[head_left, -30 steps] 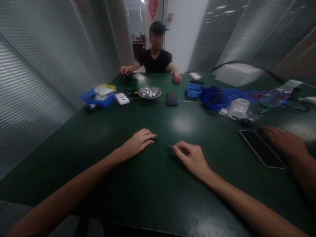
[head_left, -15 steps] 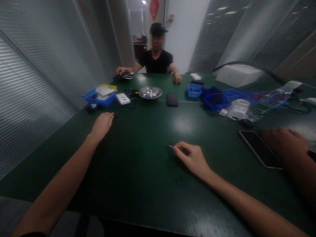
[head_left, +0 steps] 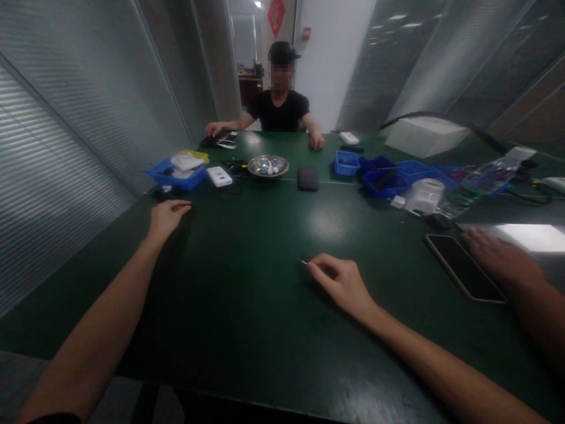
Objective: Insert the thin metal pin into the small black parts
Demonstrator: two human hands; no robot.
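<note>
My right hand rests low over the middle of the green table. Its thumb and forefinger pinch a thin, shiny, needle-like piece whose tip points left; its exact kind is too small to tell. On the left side, my left hand is held above the tabletop, fingertips pressed together toward the right. Whatever lies between those fingertips, if anything, I cannot make out. The nearest things to it are a blue basket with white papers and a white power bank.
A steel dish with small items and a black square case lie ahead. Blue trays, a plastic bottle and a phone stand right, beside another person's hand. A person sits opposite.
My left hand has drawn back to the left. My right hand keeps its place. The other person's hand at the right has shifted, and a bright white surface shows behind it.
</note>
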